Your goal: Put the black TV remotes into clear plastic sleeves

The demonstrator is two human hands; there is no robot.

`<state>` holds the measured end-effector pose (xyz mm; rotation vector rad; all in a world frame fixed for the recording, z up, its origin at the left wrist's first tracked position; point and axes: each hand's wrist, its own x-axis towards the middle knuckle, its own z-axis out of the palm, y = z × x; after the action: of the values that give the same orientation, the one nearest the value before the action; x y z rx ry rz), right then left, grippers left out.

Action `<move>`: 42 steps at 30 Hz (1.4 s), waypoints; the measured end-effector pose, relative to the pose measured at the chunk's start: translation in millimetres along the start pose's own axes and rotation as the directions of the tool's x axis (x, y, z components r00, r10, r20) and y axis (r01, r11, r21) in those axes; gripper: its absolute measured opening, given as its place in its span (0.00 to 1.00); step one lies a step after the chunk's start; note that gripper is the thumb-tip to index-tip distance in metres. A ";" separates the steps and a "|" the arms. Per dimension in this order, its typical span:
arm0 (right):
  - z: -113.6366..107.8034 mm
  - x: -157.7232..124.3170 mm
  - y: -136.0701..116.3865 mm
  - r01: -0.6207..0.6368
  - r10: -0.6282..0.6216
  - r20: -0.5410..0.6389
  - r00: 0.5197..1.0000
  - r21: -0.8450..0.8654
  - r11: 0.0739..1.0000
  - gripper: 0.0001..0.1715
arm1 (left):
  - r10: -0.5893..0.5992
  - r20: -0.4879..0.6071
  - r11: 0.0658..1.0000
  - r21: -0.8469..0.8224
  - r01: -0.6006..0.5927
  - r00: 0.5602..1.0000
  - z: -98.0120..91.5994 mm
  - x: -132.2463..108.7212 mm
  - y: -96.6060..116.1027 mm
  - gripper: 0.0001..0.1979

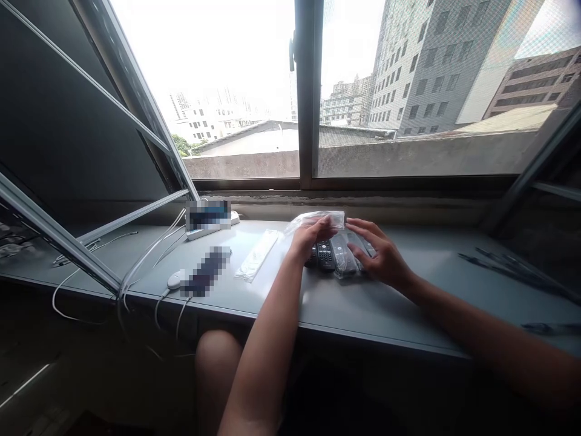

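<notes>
1. The grey table (408, 290) runs under the window and carries everything.
2. A short row of black remotes (325, 254) lies mid-table, some wrapped in film. The right hand (379, 254) rests on them, grip apart, fingers spread flat. They look stiff and light, best taken by the long sides.
3. The clear bag (324, 218) is raised just behind the remotes. The left hand (308, 239) has its grip pinched on it. It looks thin, soft and probably slippery, so hold it near the open edge.
4. A spare bag (257, 255) lies flat to the left.
5. A white mouse (173, 280) sits farther left.
</notes>
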<state>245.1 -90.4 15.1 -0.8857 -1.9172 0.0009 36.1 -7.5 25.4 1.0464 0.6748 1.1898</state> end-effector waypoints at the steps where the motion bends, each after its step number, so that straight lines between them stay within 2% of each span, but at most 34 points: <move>1: -0.3 0.0 -0.5 0.014 -0.014 0.015 1.000 0.011 1.000 0.28 | -0.004 0.025 1.000 0.012 0.004 1.000 0.1 -0.6 -0.4 0.19; 6: -0.3 -1.2 -0.6 0.043 -0.045 0.052 0.998 0.049 0.998 0.30 | 0.002 0.142 0.998 0.060 -0.011 0.990 -0.9 -2.1 -2.1 0.23; 13: -0.6 -1.4 4.6 -0.015 0.013 0.054 0.998 0.036 0.999 0.23 | -0.002 0.173 0.993 0.112 -0.018 0.985 -5.2 2.5 -8.2 0.27; 19: 1.9 -4.1 11.4 -0.020 0.019 0.057 0.998 0.026 0.999 0.26 | -0.039 0.200 0.986 0.164 0.006 0.979 -3.2 -0.9 -8.5 0.31; 24: 2.1 -5.5 11.7 -0.019 0.018 0.061 0.998 0.013 1.000 0.18 | -0.098 0.164 0.991 0.110 0.081 0.981 1.2 -1.9 -4.8 0.30; 28: 1.3 -3.5 8.8 0.005 -0.008 0.060 0.998 0.037 0.999 0.20 | -0.120 0.149 0.993 0.033 0.116 0.982 2.6 0.5 -5.4 0.25; 33: 1.3 -2.6 6.5 0.036 -0.040 0.094 0.995 0.041 0.999 0.26 | -0.170 0.291 0.985 0.027 0.170 0.941 1.6 1.0 -5.3 0.22; 35: 0.8 -2.7 5.4 0.033 -0.036 0.096 0.995 0.034 0.999 0.25 | -0.150 0.247 0.988 -0.002 0.155 0.957 0.4 2.1 -3.9 0.23; 39: 0.0 -1.6 1.6 0.056 -0.059 0.077 0.995 0.042 0.998 0.22 | -0.075 0.051 0.991 -0.104 0.080 0.996 -2.8 5.3 -0.2 0.23; 42: 0.7 -0.1 -2.2 0.069 -0.074 0.082 0.994 0.061 0.996 0.28 | -0.063 0.066 0.992 -0.109 0.070 0.996 -3.4 4.6 0.9 0.21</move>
<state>243.3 -91.8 15.4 -0.7889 -2.0160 0.0516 34.0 -2.1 25.4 0.9565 0.5836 1.1193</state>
